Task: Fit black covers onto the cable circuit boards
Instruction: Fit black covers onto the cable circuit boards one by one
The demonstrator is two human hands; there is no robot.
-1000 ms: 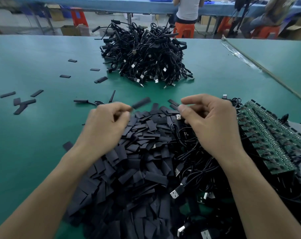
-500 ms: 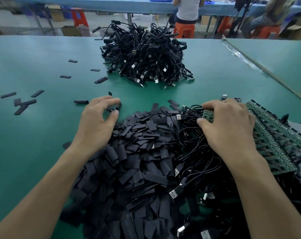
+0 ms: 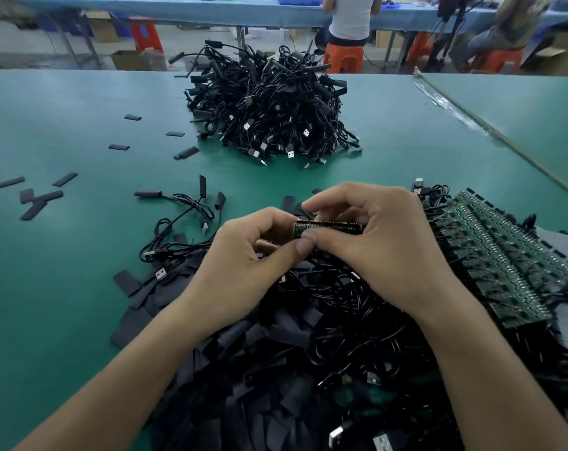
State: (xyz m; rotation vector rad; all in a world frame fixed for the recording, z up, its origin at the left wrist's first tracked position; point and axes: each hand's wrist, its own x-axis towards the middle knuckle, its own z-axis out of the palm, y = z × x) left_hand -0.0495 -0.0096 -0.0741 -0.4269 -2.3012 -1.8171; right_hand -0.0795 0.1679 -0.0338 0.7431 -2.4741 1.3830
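Both hands meet above a heap of flat black covers and tangled black cables. My right hand pinches a narrow green circuit board between thumb and fingers. My left hand has its fingers curled at the board's left end; whether it holds a cover is hidden by the fingers. To the right lies a row of several green circuit boards with wires attached.
A big pile of finished cables sits at the back of the green table. Loose covers lie scattered at the left, and covered cables rest near my left hand. People sit at a far bench.
My right hand has lifted a green board from the row toward the middle. My left hand moved right to meet it. Covered cables now lie exposed at the left of the heap.
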